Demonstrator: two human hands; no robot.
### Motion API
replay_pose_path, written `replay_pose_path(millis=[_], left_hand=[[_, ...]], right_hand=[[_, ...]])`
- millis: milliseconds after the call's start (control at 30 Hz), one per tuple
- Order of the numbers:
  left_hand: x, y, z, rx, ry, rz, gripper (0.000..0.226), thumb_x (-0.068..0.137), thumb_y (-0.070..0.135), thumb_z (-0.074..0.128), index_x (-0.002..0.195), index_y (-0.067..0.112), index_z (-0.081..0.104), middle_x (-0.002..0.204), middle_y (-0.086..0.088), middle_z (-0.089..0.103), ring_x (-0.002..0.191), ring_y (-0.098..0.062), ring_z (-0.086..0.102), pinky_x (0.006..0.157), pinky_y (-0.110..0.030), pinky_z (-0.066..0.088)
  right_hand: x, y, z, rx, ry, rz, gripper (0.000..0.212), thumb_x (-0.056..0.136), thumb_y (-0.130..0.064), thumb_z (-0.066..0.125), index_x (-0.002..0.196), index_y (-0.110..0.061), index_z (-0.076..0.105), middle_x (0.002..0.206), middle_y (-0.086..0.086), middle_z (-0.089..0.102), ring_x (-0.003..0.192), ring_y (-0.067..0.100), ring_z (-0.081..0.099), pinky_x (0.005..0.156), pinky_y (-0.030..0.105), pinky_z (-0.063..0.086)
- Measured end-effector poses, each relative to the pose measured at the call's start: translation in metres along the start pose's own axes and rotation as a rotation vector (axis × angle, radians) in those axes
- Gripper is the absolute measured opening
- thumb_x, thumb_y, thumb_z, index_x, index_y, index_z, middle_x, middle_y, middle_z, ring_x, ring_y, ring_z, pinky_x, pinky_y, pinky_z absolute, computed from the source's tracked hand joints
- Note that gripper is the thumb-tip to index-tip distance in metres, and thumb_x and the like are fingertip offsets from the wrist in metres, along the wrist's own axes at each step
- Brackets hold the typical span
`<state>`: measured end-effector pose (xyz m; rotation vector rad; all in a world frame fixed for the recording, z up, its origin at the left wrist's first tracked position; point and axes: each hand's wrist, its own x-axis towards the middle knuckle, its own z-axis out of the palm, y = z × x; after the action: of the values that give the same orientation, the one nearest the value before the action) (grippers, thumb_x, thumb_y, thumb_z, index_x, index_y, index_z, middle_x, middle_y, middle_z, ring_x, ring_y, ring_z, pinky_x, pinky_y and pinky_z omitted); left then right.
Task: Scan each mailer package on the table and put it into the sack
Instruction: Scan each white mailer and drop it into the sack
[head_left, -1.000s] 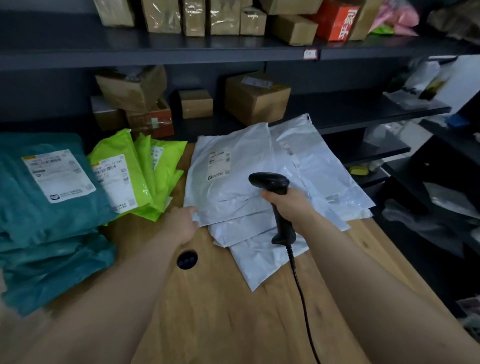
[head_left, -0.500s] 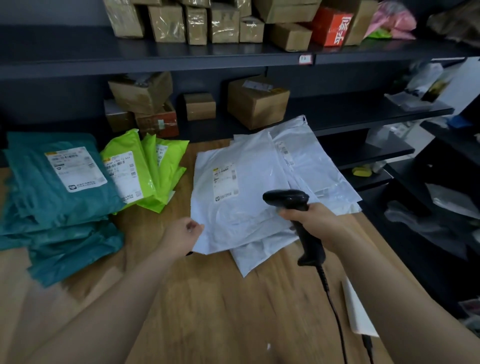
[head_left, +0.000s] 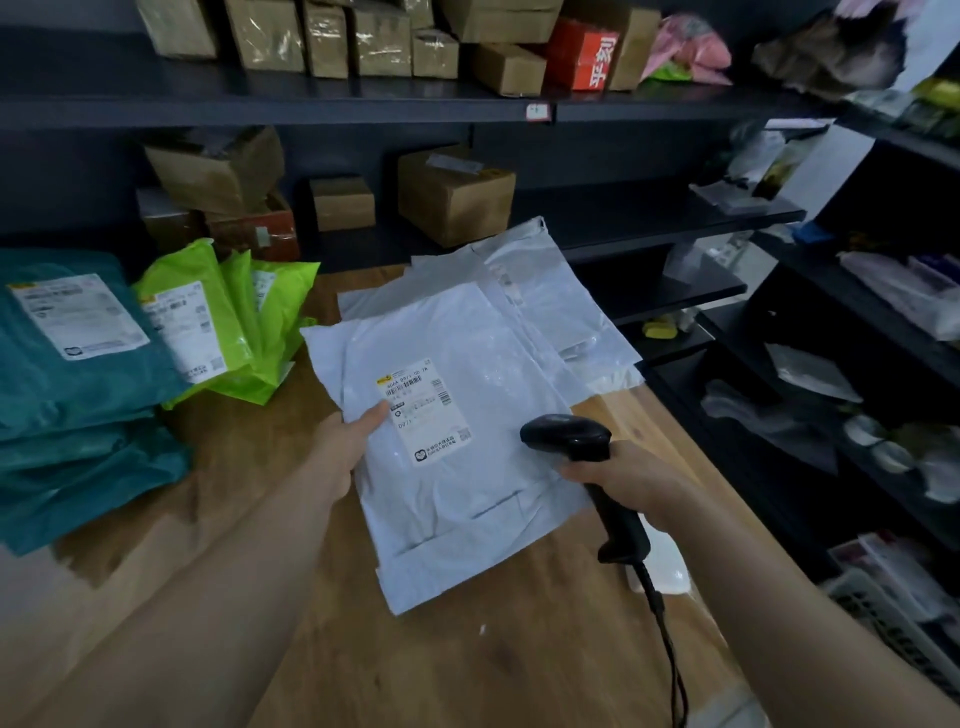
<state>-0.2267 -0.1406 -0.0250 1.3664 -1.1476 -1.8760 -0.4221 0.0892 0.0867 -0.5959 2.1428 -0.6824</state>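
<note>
Most fingers of the left hand (head_left: 340, 449) hide under white mailer (head_left: 467, 493).

Dark shelves (head_left: 260, 104) carry taped cardboard boxes (head_left: 265, 31), a red box (head_left: 582, 52) and a pink bag (head_left: 685, 47) on top, with a larger brown box (head_left: 454, 195) one level down, and a white basket (head_left: 883, 613) at the lower right.

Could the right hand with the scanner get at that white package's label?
Probably yes: the label faces up on the white package, the scanner in the right hand is just beside it, and only the left hand touches its edge.
</note>
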Motion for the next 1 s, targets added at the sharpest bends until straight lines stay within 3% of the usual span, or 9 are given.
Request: replay_pose_path(millis=[133, 200, 300, 400, 567, 733, 867, 1000], left_hand=[[-0.02, 0.003, -0.008, -0.028, -0.031, 0.07, 0.012, 0.089, 0.017, 0.067, 0.097, 0.008, 0.067, 0.109, -0.015, 0.069, 0.089, -0.024, 0.068, 0.088, -0.038, 0.051], [-0.029, 0.006, -0.016, -0.058, -0.039, 0.11, 0.008, 0.092, 0.014, 0.063, 0.095, 0.008, 0.066, 0.105, -0.014, 0.07, 0.084, -0.021, 0.069, 0.084, -0.036, 0.054], [-0.043, 0.013, -0.025, -0.111, -0.039, 0.162, 0.014, 0.094, 0.013, 0.06, 0.105, 0.006, 0.065, 0.104, -0.009, 0.07, 0.085, -0.018, 0.07, 0.082, -0.035, 0.056], [-0.052, 0.021, -0.033, -0.146, -0.04, 0.18, 0.027, 0.095, 0.013, 0.058, 0.119, 0.002, 0.06, 0.11, -0.011, 0.068, 0.097, -0.025, 0.067, 0.089, -0.038, 0.052], [-0.063, 0.026, -0.043, -0.139, -0.001, 0.202, 0.026, 0.096, 0.017, 0.056, 0.119, 0.005, 0.06, 0.111, -0.01, 0.068, 0.091, -0.018, 0.067, 0.072, -0.025, 0.057], [-0.068, 0.029, -0.045, -0.135, 0.001, 0.199, 0.032, 0.097, 0.016, 0.054, 0.126, 0.003, 0.056, 0.117, -0.011, 0.065, 0.09, -0.019, 0.066, 0.084, -0.036, 0.052], [-0.069, 0.03, -0.043, -0.122, 0.004, 0.196, 0.031, 0.098, 0.018, 0.054, 0.125, 0.003, 0.056, 0.114, -0.012, 0.065, 0.089, -0.02, 0.066, 0.077, -0.034, 0.053], [-0.069, 0.03, -0.043, -0.132, 0.005, 0.179, 0.032, 0.098, 0.018, 0.054, 0.126, 0.004, 0.056, 0.115, -0.013, 0.065, 0.096, -0.027, 0.065, 0.089, -0.042, 0.05]], right_hand=[[-0.012, -0.017, 0.001, 0.033, 0.132, -0.137, 0.016, 0.086, -0.024, 0.073, 0.094, -0.014, 0.064, 0.08, 0.001, 0.061, 0.071, 0.012, 0.056, 0.061, 0.023, 0.041], [-0.02, -0.03, 0.002, 0.057, 0.155, -0.198, 0.018, 0.086, -0.025, 0.073, 0.088, -0.009, 0.065, 0.075, 0.003, 0.063, 0.066, 0.014, 0.058, 0.061, 0.024, 0.044], [-0.035, -0.051, 0.006, 0.206, 0.064, -0.263, 0.013, 0.089, -0.02, 0.069, 0.091, -0.007, 0.068, 0.076, 0.005, 0.07, 0.063, 0.013, 0.065, 0.065, 0.026, 0.056], [-0.047, -0.068, 0.015, 0.176, 0.004, -0.31, 0.012, 0.089, -0.017, 0.066, 0.087, -0.006, 0.067, 0.07, 0.004, 0.069, 0.054, 0.012, 0.058, 0.057, 0.023, 0.052], [-0.057, -0.088, 0.028, 0.107, -0.024, -0.323, 0.013, 0.087, -0.02, 0.067, 0.079, -0.01, 0.064, 0.062, 0.002, 0.065, 0.047, 0.012, 0.054, 0.052, 0.026, 0.048], [-0.066, -0.1, 0.029, 0.085, -0.035, -0.333, 0.013, 0.087, -0.02, 0.067, 0.08, -0.009, 0.063, 0.061, 0.004, 0.064, 0.045, 0.012, 0.054, 0.05, 0.025, 0.047], [-0.071, -0.104, 0.028, 0.081, -0.055, -0.322, 0.014, 0.086, -0.02, 0.068, 0.082, -0.008, 0.062, 0.059, 0.003, 0.062, 0.045, 0.014, 0.053, 0.049, 0.025, 0.046], [-0.073, -0.106, 0.028, 0.08, -0.052, -0.314, 0.013, 0.086, -0.02, 0.068, 0.084, -0.007, 0.063, 0.06, 0.004, 0.061, 0.046, 0.014, 0.053, 0.049, 0.026, 0.046]])
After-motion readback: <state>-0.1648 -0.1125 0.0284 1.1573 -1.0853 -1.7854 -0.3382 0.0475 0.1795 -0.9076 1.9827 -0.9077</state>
